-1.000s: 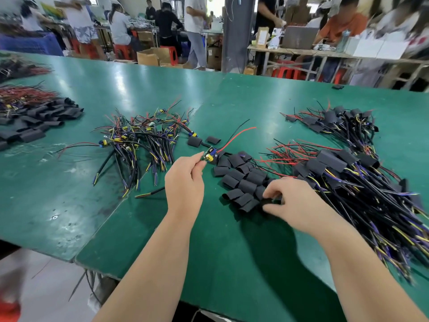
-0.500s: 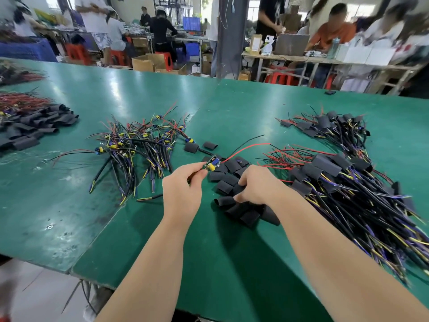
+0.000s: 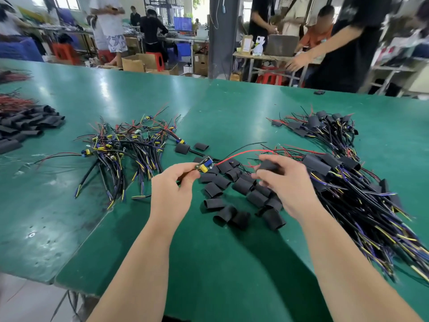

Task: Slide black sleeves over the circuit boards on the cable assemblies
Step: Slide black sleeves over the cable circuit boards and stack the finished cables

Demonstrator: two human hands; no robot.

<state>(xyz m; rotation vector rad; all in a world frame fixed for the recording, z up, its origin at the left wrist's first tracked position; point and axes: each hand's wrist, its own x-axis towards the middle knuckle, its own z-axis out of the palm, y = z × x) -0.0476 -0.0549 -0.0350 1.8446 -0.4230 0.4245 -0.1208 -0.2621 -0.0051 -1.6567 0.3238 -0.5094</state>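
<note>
Thumb and forefinger of the left hand point(image 3: 171, 191) pinch the circuit board point(image 3: 204, 165), holding it raised just above the green table point(image 3: 209, 263). The board carries a yellow component and a blue component. A red wire point(image 3: 241, 154) arcs from the board toward the right. The right hand point(image 3: 287, 184) grips one black sleeve point(image 3: 267, 165) in curled fingers. This sleeve is to the right of the board and apart from it; it is not yet on the board.

Between and below the two hands, a heap of loose sleeves point(image 3: 232, 189) lies on the table.

Left of the hands lies a tangled pile of bare assemblies point(image 3: 125, 147), with boards uncovered and yellow components visible. Right of the hands, a large pile of sleeved assemblies point(image 3: 362, 196) runs from the near right edge toward the centre, its cables fanned toward the near right. A smaller sleeved pile point(image 3: 325, 129) lies farther back on the right. At the far left edge, a second stock of sleeves point(image 3: 30, 124) sits beside a bundle of red wires point(image 3: 14, 104).

Beyond the far table edge, open cardboard boxes point(image 3: 139, 62) stand on the floor; their contents cannot be made out. Red stools point(image 3: 159, 60) stand near them. Several people work at benches behind.
</note>
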